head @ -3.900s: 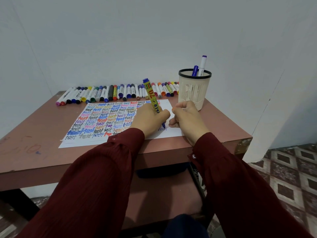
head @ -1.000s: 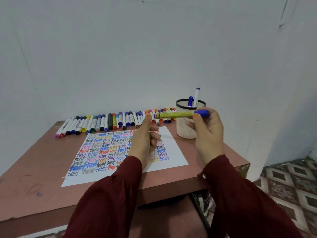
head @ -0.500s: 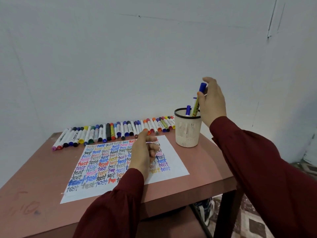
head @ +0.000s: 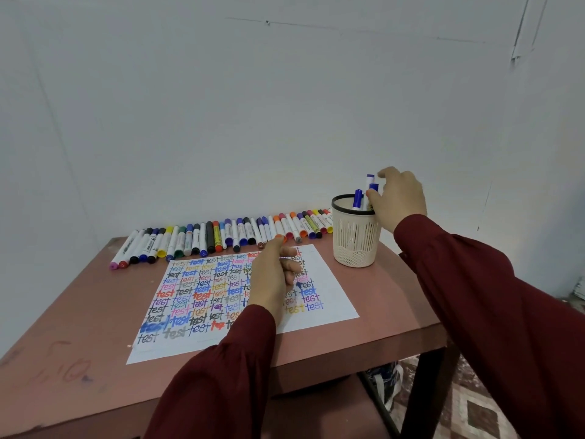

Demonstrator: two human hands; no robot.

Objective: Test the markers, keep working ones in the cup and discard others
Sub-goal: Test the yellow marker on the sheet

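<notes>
Far to the left of the left hand (head: 272, 277), a long row of markers (head: 221, 237) lies along the back edge of the brown table (head: 79, 312). It runs behind the hand's raised thumb and reaches to the cup (head: 356, 242). Under this hand lies a sheet of paper (head: 332, 296), filled with the word "test" in many colours. The left hand hovers over the paper with the fingers loosely curled and holds nothing.

To the right of it and a little further back, the pale mesh cup stands on the table just beside the paper's far corner. Three blue-capped markers stand in it. The right hand (head: 399, 201) is at the cup's right rim, and its thumb lies against the cap of the nearest marker (head: 374, 186). The forefinger is lifted above. I cannot tell whether this hand pinches the marker or only touches it.
</notes>
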